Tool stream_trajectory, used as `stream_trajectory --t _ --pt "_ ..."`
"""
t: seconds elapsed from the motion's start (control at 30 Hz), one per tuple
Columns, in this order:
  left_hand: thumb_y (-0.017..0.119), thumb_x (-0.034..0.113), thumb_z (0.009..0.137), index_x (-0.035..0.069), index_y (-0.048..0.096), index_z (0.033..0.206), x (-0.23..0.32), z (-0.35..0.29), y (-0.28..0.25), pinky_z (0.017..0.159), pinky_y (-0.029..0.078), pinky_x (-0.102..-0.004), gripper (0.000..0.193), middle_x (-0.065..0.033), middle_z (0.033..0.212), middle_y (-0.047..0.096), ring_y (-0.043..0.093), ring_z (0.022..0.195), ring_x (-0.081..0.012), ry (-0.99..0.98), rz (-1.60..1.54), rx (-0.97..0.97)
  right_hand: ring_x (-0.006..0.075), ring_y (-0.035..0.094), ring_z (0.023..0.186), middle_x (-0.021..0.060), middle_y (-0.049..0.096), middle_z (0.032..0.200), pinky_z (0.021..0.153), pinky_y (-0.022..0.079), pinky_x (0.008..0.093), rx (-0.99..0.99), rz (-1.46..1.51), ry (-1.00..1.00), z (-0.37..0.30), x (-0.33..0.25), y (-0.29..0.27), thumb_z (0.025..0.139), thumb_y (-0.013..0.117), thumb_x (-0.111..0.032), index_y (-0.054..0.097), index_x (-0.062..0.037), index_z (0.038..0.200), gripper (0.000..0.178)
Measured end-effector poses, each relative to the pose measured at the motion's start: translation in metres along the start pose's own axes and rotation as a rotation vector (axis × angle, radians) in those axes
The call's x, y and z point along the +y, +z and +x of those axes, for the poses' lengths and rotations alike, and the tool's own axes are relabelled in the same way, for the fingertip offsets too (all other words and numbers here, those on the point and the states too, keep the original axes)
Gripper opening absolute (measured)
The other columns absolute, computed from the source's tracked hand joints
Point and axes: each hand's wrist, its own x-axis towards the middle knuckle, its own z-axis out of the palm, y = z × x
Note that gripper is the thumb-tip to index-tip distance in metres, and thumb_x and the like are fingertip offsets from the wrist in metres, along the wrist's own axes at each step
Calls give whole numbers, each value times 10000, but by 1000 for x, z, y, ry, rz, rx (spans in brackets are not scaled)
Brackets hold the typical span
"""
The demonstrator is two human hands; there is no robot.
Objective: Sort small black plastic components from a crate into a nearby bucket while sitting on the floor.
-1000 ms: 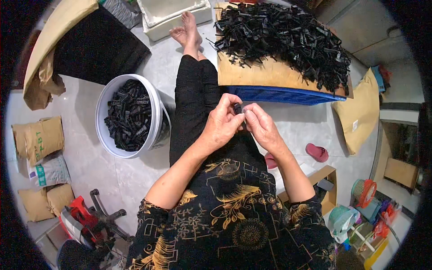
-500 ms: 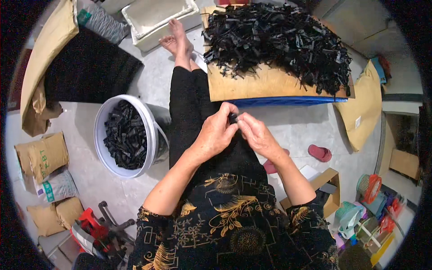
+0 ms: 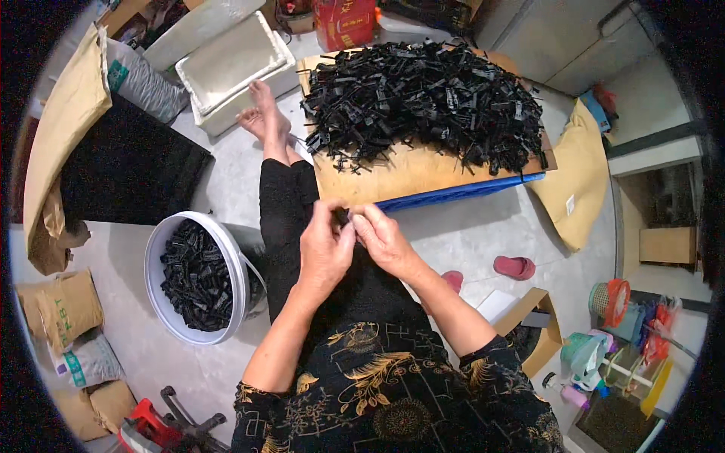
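Above my lap, my left hand point(image 3: 328, 245) and my right hand point(image 3: 387, 240) meet fingertip to fingertip. Both are closed around a small black plastic piece point(image 3: 343, 217), of which only a dark bit shows between the fingers. Just beyond them, a heap of black plastic pieces with thin stems point(image 3: 423, 106) covers the back of a wooden board point(image 3: 362, 179). On my left stands a white bucket point(image 3: 153, 291), holding many shorter black plastic pieces point(image 3: 198, 275).
A blue crate edge point(image 3: 461, 194) shows beneath the board. White foam boxes point(image 3: 279, 83) stand at the far left, near my crossed bare feet. An open cardboard box point(image 3: 557, 332) and a pink slipper point(image 3: 514, 267) lie on the right; sacks point(image 3: 64, 309) line the left.
The whole view has shifted, bringing more of the far side into sight. My fingers have drawn closer together, and the black piece between them is more hidden.
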Motion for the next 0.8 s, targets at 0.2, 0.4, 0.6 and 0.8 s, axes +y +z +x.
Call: stream_trajectory --t 0.2,0.4,0.6,0.8 --pt "475 65 893 51 390 1203 7 3 -28 559 465 -200 322 -96 875 583 583 663 -126 -298 -1047 -102 38 422 493 20 561 738 419 328 164 -51 484 202 -2 -23 -10 927 508 -177 511 -32 1018 171" --pt "466 117 922 43 391 1269 5 -9 -32 516 469 -183 363 -90 850 595 586 618 -120 -310 -1026 -238 32 414 454 36 594 729 391 312 154 -24 503 85 -5 -40 -15 900 556 -154 525 -22 952 145" --pt "482 142 924 22 440 1259 14 -19 -33 490 439 -148 359 -42 825 573 559 588 -72 -249 -991 -427 11 365 442 -11 563 693 383 238 160 -289 576 243 -5 -50 -27 894 571 -245 526 -45 1133 315" --pt "506 166 915 42 420 1273 18 -21 -25 516 455 -168 388 -54 828 564 580 629 -95 -266 -926 -517 -1 363 457 -41 539 656 397 237 155 -320 541 296 -11 -48 -36 891 575 -257 562 -62 1075 268"
